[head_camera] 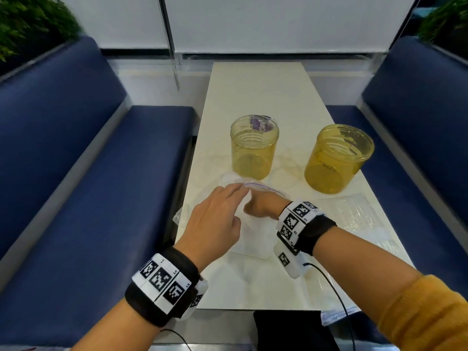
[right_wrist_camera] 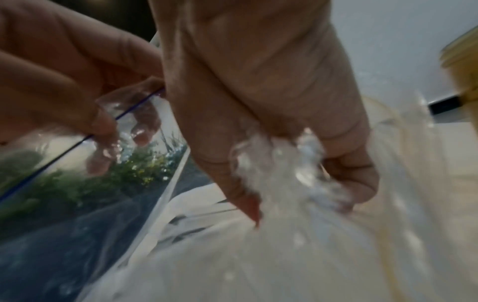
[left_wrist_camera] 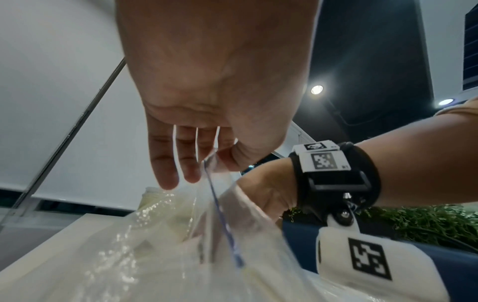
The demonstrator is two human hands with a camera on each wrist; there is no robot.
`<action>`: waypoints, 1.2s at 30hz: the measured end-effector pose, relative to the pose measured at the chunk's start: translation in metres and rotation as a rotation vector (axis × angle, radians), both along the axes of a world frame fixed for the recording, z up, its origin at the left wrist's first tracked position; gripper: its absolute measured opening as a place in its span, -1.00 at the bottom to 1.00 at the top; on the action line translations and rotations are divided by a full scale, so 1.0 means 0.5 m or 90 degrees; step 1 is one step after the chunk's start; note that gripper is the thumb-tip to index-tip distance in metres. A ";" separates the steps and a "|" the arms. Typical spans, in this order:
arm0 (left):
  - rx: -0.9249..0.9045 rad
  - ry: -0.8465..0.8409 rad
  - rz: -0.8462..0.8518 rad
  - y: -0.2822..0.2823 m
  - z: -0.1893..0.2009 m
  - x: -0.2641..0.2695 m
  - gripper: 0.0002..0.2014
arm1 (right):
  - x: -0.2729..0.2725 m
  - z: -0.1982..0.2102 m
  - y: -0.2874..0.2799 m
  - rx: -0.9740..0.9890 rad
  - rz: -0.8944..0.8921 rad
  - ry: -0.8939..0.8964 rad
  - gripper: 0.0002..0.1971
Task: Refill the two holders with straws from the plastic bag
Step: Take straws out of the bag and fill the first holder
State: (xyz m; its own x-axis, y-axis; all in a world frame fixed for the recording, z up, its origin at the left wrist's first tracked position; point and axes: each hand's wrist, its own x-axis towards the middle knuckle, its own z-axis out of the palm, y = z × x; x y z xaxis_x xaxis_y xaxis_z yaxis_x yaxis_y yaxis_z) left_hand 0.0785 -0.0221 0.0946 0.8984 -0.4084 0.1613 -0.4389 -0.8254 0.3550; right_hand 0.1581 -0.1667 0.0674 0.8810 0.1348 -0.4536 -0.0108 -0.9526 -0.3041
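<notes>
The plastic bag (head_camera: pixel 253 234) is clear, a thin blue-purple line along its mouth just beyond the left hand's fingertips (head_camera: pixel 238 190); both holders, the near-left holder (head_camera: pixel 254 148) and the right holder (head_camera: pixel 336 159) past the fingers, are translucent amber-yellow; the wristbands (head_camera: pixel 162 287) are black with white black-patterned squares; the sleeve (head_camera: pixel 428 315) is mustard; the benches (head_camera: pixel 76 173) are navy; the table (head_camera: pixel 258 92) is white, faintly marbled.
</notes>
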 end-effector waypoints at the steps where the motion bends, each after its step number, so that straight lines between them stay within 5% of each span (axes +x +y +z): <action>1: 0.006 -0.010 -0.005 -0.002 -0.007 0.001 -0.31 | -0.002 0.005 -0.004 0.018 0.005 -0.007 -0.76; 5: 0.052 -0.033 -0.046 -0.009 -0.032 0.008 -0.29 | -0.015 0.019 -0.011 0.090 -0.002 0.021 -0.77; 9: 0.112 -0.023 -0.054 -0.010 -0.054 0.012 -0.02 | -0.025 0.019 -0.027 0.370 -0.142 0.126 -0.92; 12: 0.074 0.006 -0.027 -0.007 -0.070 0.022 0.14 | -0.024 0.033 -0.036 0.513 -0.235 0.197 -0.79; 17: -0.069 -0.025 0.046 -0.019 -0.091 0.051 -0.14 | -0.036 0.092 -0.023 0.647 -0.228 0.280 -0.83; 20: -0.122 -0.039 0.067 -0.025 -0.094 0.079 -0.26 | -0.045 0.126 -0.024 0.613 -0.167 0.255 -0.79; 28: -0.118 -0.041 0.061 -0.036 -0.069 0.130 -0.71 | -0.029 0.139 -0.055 0.468 -0.175 0.144 0.13; 32: -0.200 -0.021 0.078 -0.036 -0.058 0.139 -0.72 | -0.029 0.141 -0.068 0.493 -0.133 0.112 0.04; 36: -0.292 -0.009 0.146 -0.035 -0.027 0.146 -0.59 | -0.032 0.125 -0.055 0.522 -0.129 -0.078 0.07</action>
State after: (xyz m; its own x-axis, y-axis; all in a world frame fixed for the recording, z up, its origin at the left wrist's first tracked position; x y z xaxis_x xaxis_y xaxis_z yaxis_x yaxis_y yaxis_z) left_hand 0.1515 -0.0397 0.0812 0.9528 -0.0854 0.2913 -0.2729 -0.6615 0.6985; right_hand 0.1423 -0.1943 0.1300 0.9600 0.2138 -0.1807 -0.0786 -0.4136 -0.9070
